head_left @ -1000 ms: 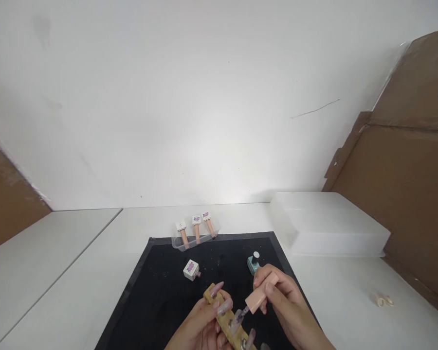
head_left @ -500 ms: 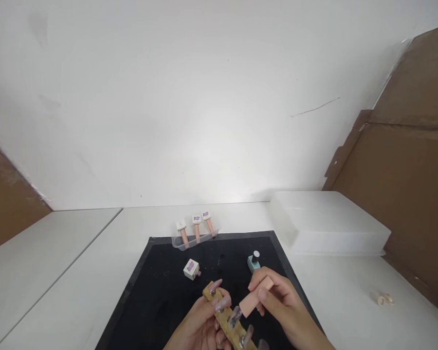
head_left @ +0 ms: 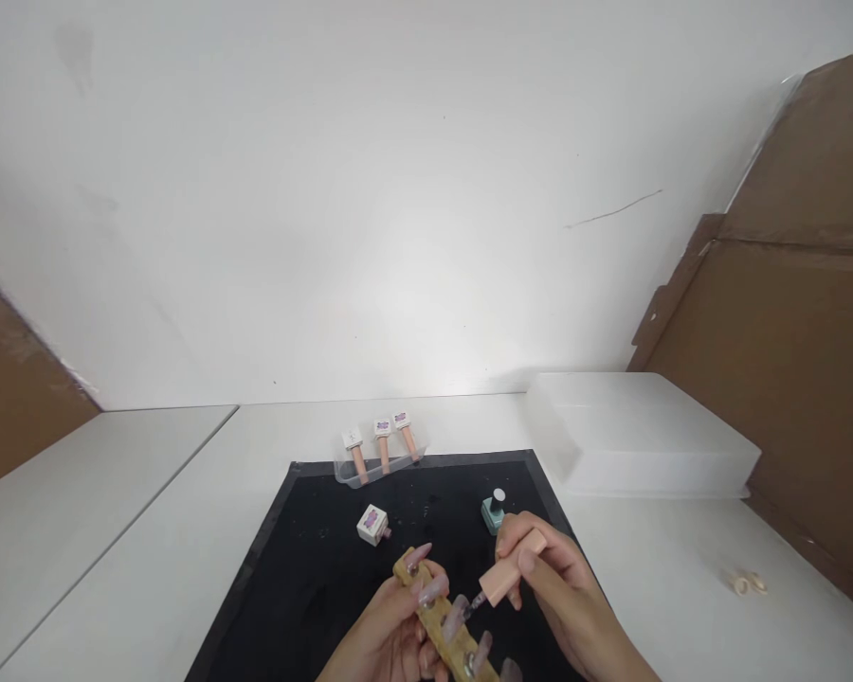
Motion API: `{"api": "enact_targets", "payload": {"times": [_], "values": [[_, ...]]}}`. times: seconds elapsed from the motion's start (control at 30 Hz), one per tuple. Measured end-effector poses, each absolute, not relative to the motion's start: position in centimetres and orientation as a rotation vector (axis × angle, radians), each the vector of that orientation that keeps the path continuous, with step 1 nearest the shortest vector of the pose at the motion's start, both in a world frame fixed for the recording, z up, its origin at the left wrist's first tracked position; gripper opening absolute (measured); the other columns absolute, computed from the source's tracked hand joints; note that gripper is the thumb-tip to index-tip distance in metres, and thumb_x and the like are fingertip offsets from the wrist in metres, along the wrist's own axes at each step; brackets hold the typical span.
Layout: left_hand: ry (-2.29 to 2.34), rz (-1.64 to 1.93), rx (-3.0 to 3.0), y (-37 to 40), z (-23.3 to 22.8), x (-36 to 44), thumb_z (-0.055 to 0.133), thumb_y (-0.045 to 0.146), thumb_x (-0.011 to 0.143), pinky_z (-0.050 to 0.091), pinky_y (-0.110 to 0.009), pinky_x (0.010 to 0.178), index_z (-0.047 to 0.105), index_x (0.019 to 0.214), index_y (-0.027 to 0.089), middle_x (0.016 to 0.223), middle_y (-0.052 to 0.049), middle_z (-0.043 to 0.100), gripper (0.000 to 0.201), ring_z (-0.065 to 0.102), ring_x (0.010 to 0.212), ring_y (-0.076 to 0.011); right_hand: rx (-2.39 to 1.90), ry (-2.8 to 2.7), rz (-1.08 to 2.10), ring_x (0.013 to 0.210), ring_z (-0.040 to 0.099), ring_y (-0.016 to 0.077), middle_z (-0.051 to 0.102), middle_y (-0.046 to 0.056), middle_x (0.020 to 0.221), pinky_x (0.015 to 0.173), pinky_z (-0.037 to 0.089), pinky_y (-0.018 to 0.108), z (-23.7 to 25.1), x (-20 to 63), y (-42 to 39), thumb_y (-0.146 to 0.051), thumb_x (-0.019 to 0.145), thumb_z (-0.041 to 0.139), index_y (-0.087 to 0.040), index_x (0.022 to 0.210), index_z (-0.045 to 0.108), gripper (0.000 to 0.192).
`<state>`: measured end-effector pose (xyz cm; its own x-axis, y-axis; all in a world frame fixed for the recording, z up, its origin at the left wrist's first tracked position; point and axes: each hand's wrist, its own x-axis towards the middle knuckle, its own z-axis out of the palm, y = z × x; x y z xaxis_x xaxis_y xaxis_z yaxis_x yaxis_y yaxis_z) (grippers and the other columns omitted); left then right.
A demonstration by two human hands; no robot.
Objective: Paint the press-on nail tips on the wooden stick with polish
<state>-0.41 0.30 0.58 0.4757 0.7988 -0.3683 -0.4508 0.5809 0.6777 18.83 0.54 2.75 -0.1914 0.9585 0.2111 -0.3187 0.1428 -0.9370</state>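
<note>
My left hand [head_left: 390,630] is closed around a wooden nail-tip stand [head_left: 435,620], which slants down to the right. Several false nails [head_left: 433,590] in a translucent mauve-grey stick up from it. Between the thumb and fingers of my right hand [head_left: 558,587] is a nail polish brush [head_left: 506,573] with a peach cap handle. Its bristle end is at the edge of the middle false nail [head_left: 455,618]; I cannot tell whether they touch. Beyond the stand, a white polish bottle [head_left: 373,524] with no cap lies on its side on the black mat [head_left: 305,568].
A teal bottle [head_left: 493,516] with a dark cap stands just beyond my right hand. Three peach-capped polish bottles [head_left: 383,443] lie in a clear tray [head_left: 355,481] at the mat's back edge. To the right are a white plastic box [head_left: 661,445] and small beige rings [head_left: 740,584].
My right hand has drawn the brush up and to the right, off the face of the middle false nail. My left hand and the stand have barely shifted.
</note>
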Motion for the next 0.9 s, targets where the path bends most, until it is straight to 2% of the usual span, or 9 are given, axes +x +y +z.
{"api": "enact_targets", "payload": {"times": [0.23, 0.4, 0.57, 0.63, 0.83, 0.9], "values": [[0.759, 0.865, 0.504, -0.1, 1.2, 0.1, 0.066, 0.034, 0.073, 0.038, -0.020, 0.042, 0.056, 0.085, 0.017, 0.063, 0.003, 0.051, 0.022, 0.044, 0.042, -0.0061, -0.757, -1.178, 1.470, 0.054, 0.044, 0.0111, 0.050, -0.001, 0.062, 0.051, 0.035, 0.024, 2.7, 19.0, 0.6, -0.044, 0.082, 0.060, -0.016, 0.084, 0.063, 0.028], [0.804, 0.865, 0.498, -0.3, 1.3, 0.1, 0.061, 0.030, 0.077, 0.039, -0.019, 0.042, 0.057, 0.088, 0.017, 0.056, 0.004, 0.047, 0.018, 0.042, 0.042, -0.0065, -0.742, -1.108, 1.490, 0.051, 0.044, 0.0118, 0.052, 0.000, 0.060, 0.048, 0.036, 0.024, 2.9, 18.9, 0.6, -0.047, 0.078, 0.063, -0.015, 0.081, 0.064, 0.032], [0.815, 0.870, 0.472, -0.3, 1.4, -0.2, 0.064, 0.033, 0.075, 0.039, -0.018, 0.043, 0.056, 0.094, 0.018, 0.056, 0.004, 0.049, 0.026, 0.042, 0.043, -0.0060, -0.630, -1.069, 1.592, 0.045, 0.047, 0.0105, 0.057, 0.000, 0.053, 0.049, 0.038, 0.024, 3.1, 18.9, 0.5, -0.045, 0.081, 0.061, -0.016, 0.086, 0.065, 0.030], [0.812, 0.868, 0.472, -0.2, 1.6, -0.2, 0.064, 0.035, 0.074, 0.039, -0.018, 0.044, 0.057, 0.091, 0.017, 0.055, 0.004, 0.048, 0.026, 0.041, 0.043, -0.0055, -0.578, -1.043, 1.651, 0.047, 0.048, 0.0107, 0.056, -0.001, 0.053, 0.048, 0.039, 0.023, 3.2, 18.9, 0.4, -0.041, 0.081, 0.062, -0.017, 0.088, 0.065, 0.026], [0.843, 0.830, 0.459, 0.0, 2.1, -0.4, 0.067, 0.033, 0.073, 0.037, -0.018, 0.043, 0.056, 0.092, 0.018, 0.063, 0.003, 0.052, 0.027, 0.044, 0.046, -0.0059, -0.432, -1.056, 1.602, 0.054, 0.048, 0.0108, 0.049, -0.001, 0.063, 0.047, 0.039, 0.023, 3.5, 18.6, 0.6, -0.041, 0.077, 0.066, -0.018, 0.071, 0.066, 0.024], [0.819, 0.847, 0.441, -0.1, 2.1, -0.4, 0.067, 0.033, 0.073, 0.037, -0.018, 0.043, 0.055, 0.094, 0.019, 0.062, 0.004, 0.051, 0.028, 0.042, 0.044, -0.0051, -0.460, -1.092, 1.556, 0.053, 0.048, 0.0104, 0.049, -0.001, 0.064, 0.048, 0.038, 0.023, 3.4, 18.7, 0.7, -0.039, 0.078, 0.066, -0.018, 0.071, 0.068, 0.023]]}}
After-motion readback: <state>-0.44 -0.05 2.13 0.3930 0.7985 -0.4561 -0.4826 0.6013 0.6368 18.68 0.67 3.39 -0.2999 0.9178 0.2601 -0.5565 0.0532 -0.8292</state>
